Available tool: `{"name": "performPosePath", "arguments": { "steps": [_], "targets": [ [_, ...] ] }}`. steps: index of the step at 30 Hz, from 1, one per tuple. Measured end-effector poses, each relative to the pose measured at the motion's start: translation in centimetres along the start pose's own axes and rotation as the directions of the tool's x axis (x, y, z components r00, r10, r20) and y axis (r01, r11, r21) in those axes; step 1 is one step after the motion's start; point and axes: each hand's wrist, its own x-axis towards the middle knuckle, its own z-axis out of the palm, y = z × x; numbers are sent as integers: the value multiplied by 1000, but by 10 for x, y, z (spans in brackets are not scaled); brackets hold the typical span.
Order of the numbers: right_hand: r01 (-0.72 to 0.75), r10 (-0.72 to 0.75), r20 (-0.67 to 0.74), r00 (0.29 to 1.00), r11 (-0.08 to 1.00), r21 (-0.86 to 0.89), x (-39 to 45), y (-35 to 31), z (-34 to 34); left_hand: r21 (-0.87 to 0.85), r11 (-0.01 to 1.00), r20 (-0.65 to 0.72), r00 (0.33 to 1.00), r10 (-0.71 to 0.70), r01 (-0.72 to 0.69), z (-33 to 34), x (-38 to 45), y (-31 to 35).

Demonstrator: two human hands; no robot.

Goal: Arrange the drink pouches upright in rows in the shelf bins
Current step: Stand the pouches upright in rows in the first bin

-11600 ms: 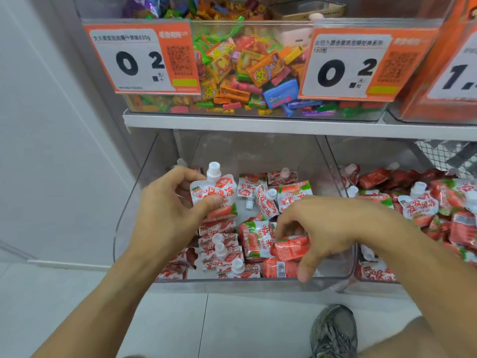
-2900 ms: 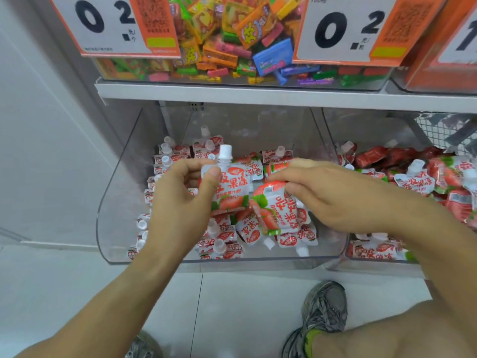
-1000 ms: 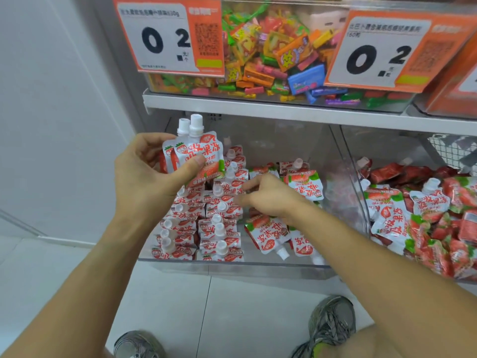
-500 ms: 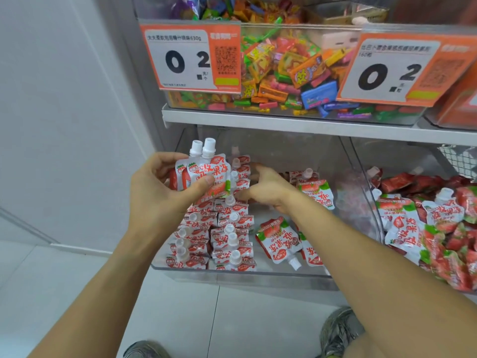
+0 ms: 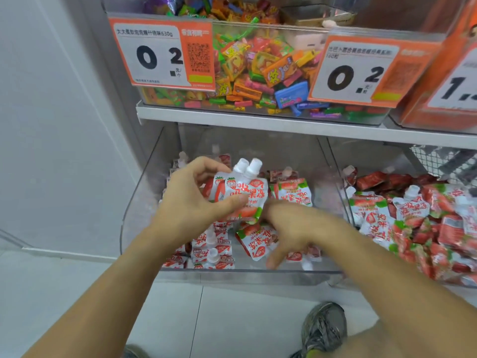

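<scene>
Two upright pouches (image 5: 240,195) pinched in left hand (image 5: 188,202); right hand (image 5: 291,228) loose, empty.

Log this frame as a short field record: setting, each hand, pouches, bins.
setting: shop shelf, clear bins
left hand: grips two pouches upright, caps up
right hand: fingers spread over loose pouch, blurred, holds nothing
left bin: upright rows at left
right bin: jumbled pile

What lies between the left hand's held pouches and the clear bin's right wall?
In the head view, a strawberry pouch stands there, right of the held pouches in the left hand, before the bin's right wall; bare bin beyond it.
</scene>
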Motion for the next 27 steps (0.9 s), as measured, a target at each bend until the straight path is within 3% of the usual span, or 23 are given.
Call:
{"name": "performPosePath", "arguments": {
  "steps": [3, 6, 12, 15, 19, 22, 27],
  "targets": [
    [43, -59, -78, 995, 981, -191, 10, -1, 32, 92, 996, 24, 1000, -13, 11, 4, -3, -2],
    [57, -96, -196, 976, 979, -197, 2, 3, 26, 72, 997, -17, 999, -33, 34, -1, -4, -1],
    [73, 1, -372, 928, 980, 184, -25, 16, -9, 60, 998, -92, 996, -21, 27, -1, 1, 1],
    [147, -88, -246, 965, 962, 229, -39, 26, -22, 68, 998, -78, 997, -7, 12, 7, 2, 0],
    [158, -155, -45, 987, 985, 75, -36, 18, -2, 103, 995, -53, 999, 13, -7, 19, 3, -1],
    [193, -191, -75, 979, 981, 19, -25, 15, 14, 121, 993, -43, 999, 15, -10, 22, 4, -5],
    [208, -176, -163, 971, 957, 201, -34, 14, 13, 129, 992, -46, 999, 5, 1, 21, 5, -6]
  ]
}}
